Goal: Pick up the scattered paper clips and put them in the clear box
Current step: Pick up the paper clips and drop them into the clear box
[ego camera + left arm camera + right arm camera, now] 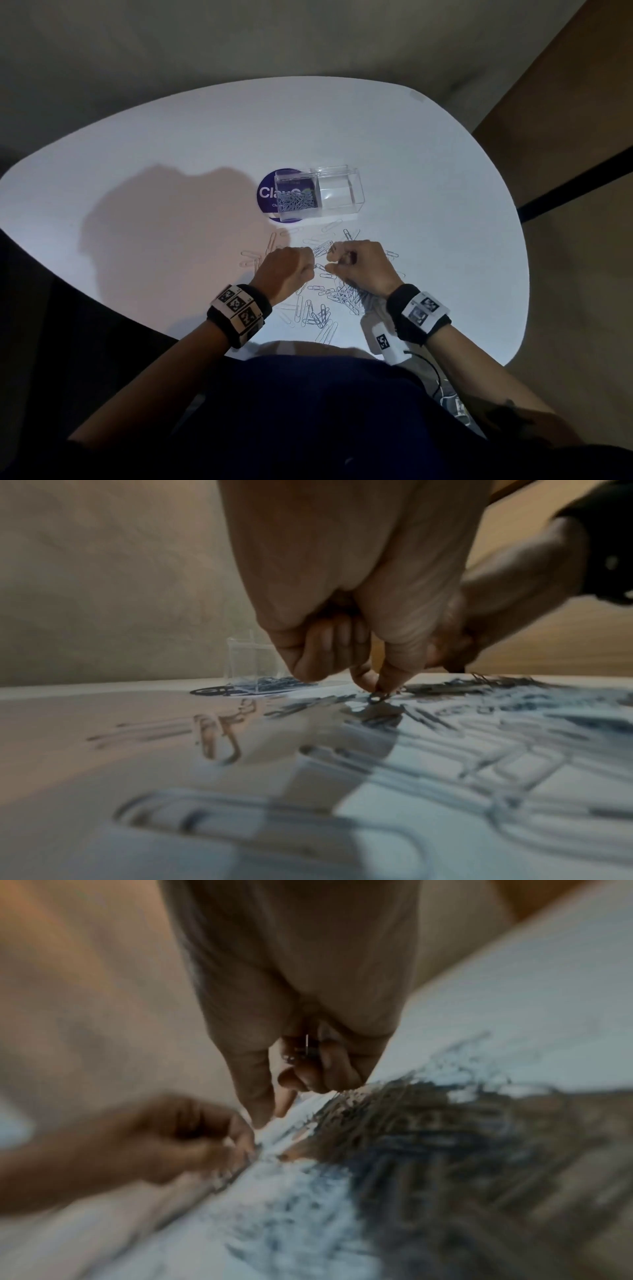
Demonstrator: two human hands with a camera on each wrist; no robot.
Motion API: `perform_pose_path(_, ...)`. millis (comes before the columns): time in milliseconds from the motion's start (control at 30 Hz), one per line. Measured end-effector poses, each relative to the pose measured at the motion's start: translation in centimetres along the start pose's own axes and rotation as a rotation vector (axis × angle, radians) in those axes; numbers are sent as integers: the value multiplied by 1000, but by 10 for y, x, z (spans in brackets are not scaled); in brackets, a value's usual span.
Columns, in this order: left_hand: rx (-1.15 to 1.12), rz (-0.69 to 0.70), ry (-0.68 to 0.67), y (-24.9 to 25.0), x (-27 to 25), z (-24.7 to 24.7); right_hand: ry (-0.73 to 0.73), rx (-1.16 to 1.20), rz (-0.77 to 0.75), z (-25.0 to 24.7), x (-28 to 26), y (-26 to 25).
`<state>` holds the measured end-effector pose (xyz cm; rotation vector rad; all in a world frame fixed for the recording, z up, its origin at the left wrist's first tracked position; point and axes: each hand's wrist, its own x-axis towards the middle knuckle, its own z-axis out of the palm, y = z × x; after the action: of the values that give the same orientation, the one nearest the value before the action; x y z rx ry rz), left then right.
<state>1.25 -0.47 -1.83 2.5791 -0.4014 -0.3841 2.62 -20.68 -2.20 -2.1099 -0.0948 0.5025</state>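
Observation:
Several silver paper clips (pixel 323 310) lie scattered on the white table (pixel 171 171) in front of me. The clear box (pixel 318 193) stands farther back, its left half holding a heap of clips. My left hand (pixel 310 265) is curled low over the table; in the left wrist view its thumb and forefinger (pixel 378 689) pinch a paper clip (pixel 375 697) at the surface. My right hand (pixel 330 263) is curled just to its right, fingertips at the table, with a few clips (pixel 306 1049) tucked in its curled fingers. The two hands nearly touch.
A round purple sticker (pixel 270 195) lies under the box's left part. A white tagged device (pixel 382 339) with a black cable rests near the table's front edge, by my right wrist. The table's edge runs close to my body.

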Motion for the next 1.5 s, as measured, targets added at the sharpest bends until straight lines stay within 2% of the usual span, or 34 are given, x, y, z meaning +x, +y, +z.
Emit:
perform_pose_path(100,-189,-112,-2,-3,3,-12,-56,-376,-160,10,-3,-3)
perform_pose_path(167,-475,-240,-47,-6,4,-20,-87,-490,-203,14,-2,-5)
perform_pose_path(233,-857,-364,-116,-6,1,-27,-118,-544,-226,15,-1,-6)
perform_pose_path(267,-969,-404,-145,-7,-1,-30,-138,-560,-232,16,0,-7)
perform_pose_path(367,-1116,-455,-220,-14,-1,-29,-192,-595,-216,17,2,-7)
perform_pose_path(467,-1220,-485,-262,-18,-1,-27,-179,-560,-207,16,3,-7)
perform_pose_path(533,-1181,-462,-271,-19,-2,-26,-137,-417,-167,15,4,-9)
perform_pose_path(633,-949,-397,-218,-19,-2,-27,-89,-60,-25,8,6,-15)
perform_pose_path(767,-844,-384,-141,-19,-3,-26,-102,394,95,-1,3,-28)
perform_pose_path(833,-876,-388,-99,-19,-4,-26,-105,578,149,-3,3,-34)
perform_pose_path(1000,-987,-379,-45,-13,-6,-36,-147,865,237,-3,8,-45)
perform_pose_path(1167,-1370,-446,-109,-11,-4,-47,-335,1218,255,-1,18,-53)
perform_pose_path(1233,-1458,-500,-79,-11,0,-48,-342,1229,253,2,23,-61)
perform_pose_path(1300,-1426,-524,-62,-9,5,-49,-328,1120,266,3,27,-72)
perform_pose_path(1400,-1224,-481,-53,-5,15,-55,-268,788,247,0,36,-86)
perform_pose_path(1500,-943,-415,-1,1,28,-73,-127,509,216,-6,49,-101)
